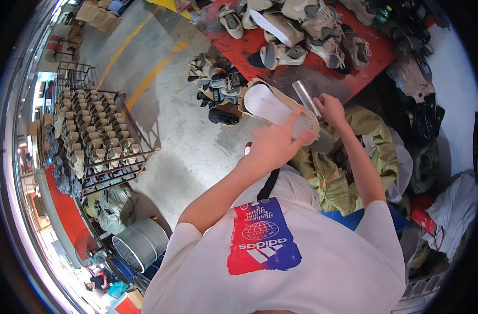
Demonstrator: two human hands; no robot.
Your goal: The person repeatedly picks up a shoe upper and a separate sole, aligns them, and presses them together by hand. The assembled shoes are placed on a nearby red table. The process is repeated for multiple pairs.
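Observation:
My left hand (275, 144) grips a tan shoe upper (242, 106) by its near end, its white sole-shaped face turned up. The index finger and thumb lie across that white face; the other fingers are hidden. Just right of it, my right hand (331, 111) is closed around the lower end of a shiny silver metal cylinder (303, 94). The cylinder stands tilted close to the shoe's right edge; I cannot tell whether they touch. Beyond both hands, several tan and grey shoes (288, 56) lie heaped on a red tabletop (375, 57).
More shoes (210, 78) are piled on the floor left of the table. A metal rack (137, 157) filled with tan shoes stands at the left. Yellow-green sacks (328, 180) bunch beneath my right arm. A large metal drum (139, 243) lies at lower left, near a distant person (97, 281).

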